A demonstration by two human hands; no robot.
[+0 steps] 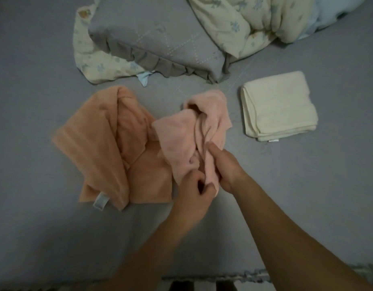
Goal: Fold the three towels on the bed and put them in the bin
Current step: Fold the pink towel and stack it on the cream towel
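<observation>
Both hands hold the pink towel in the middle of the frame, on the bed.
The left hand (197, 189) and right hand (222, 164) pinch the pink towel (181, 133) at its lower edge; it looks soft, light and limp, so taking it by the corners seems best.

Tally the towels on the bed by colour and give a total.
Cream towel, folded: 1
Orange towel, crumpled: 1
Pink towel, gripped by the left hand and the right hand: 1
Total: 3
</observation>
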